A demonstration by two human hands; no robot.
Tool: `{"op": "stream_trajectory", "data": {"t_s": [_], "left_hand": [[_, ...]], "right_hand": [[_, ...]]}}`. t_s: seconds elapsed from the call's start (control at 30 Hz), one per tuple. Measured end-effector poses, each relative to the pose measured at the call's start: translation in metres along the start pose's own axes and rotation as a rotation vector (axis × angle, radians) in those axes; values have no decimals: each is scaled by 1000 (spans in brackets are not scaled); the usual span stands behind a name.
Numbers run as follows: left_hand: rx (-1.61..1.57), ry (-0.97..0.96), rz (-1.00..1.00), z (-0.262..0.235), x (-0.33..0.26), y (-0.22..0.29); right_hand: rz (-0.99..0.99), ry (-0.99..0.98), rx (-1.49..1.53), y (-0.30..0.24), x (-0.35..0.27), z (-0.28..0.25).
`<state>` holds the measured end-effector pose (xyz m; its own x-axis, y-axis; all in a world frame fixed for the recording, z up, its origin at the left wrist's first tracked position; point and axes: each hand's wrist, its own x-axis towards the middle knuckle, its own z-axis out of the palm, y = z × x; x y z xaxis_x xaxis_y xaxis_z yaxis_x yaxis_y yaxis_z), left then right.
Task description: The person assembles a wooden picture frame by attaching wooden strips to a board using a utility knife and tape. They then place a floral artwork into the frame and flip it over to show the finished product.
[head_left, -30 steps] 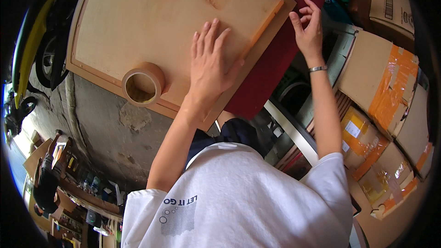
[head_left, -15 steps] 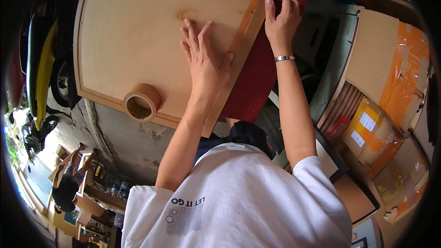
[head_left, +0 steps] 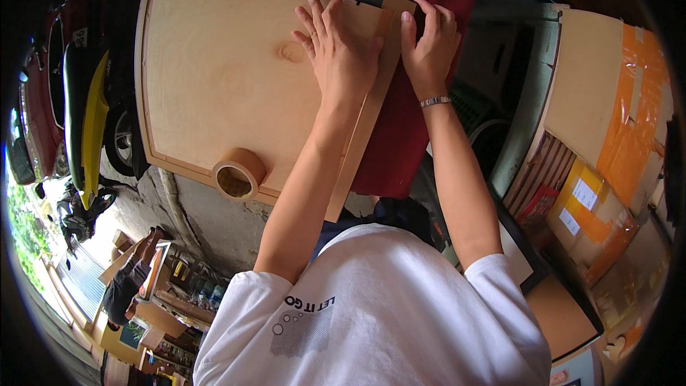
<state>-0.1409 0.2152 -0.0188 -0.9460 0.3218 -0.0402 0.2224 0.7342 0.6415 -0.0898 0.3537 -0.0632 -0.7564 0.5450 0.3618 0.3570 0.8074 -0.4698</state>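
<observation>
A pale wooden backing board lies flat in a frame, with a brown tape strip along its right side. My left hand rests near the far right of the board, fingers stretched and spread, its thumb side over the strip. At the frame's far right corner is my right hand, thumb and fingers curved and apart beside the outer edge. Whether its fingertips press on the frame is hard to see. A roll of brown tape sits on the near left edge of the frame.
Red cloth covers the table under the frame. Stacked cardboard boxes with orange tape stand to the right. Parked motorbikes are at the left. Beyond the near left side, another person stands near shelves.
My left hand has slid away from me along the right side of the board, toward the far edge. My right hand stays by the corner. The whole view has shifted slightly.
</observation>
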Motion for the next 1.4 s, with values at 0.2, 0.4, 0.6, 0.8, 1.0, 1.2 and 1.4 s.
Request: {"op": "stream_trajectory", "data": {"t_s": [0.2, 0.4, 0.6, 0.8, 1.0, 1.2, 1.4], "left_hand": [[-176, -14, -140, -6, 12, 15], [-169, 20, -216, -5, 21, 26], [-64, 73, -72, 3, 44, 18], [52, 56, 15, 11, 66, 0], [83, 86, 233, 10, 70, -9], [222, -147, 341, -20, 31, -27], [259, -303, 255, -55, -32, -36]], "right_hand": [[28, -10, -3, -2, 0, -1], [35, 18, -24, -2, -1, 1], [35, 16, -46, -2, -2, 4], [-6, 48, -51, 3, -4, 7], [-26, 41, -44, 8, 0, 9], [-60, 79, -10, 8, 1, 7], [-57, 73, -37, 8, -1, 8]]}}
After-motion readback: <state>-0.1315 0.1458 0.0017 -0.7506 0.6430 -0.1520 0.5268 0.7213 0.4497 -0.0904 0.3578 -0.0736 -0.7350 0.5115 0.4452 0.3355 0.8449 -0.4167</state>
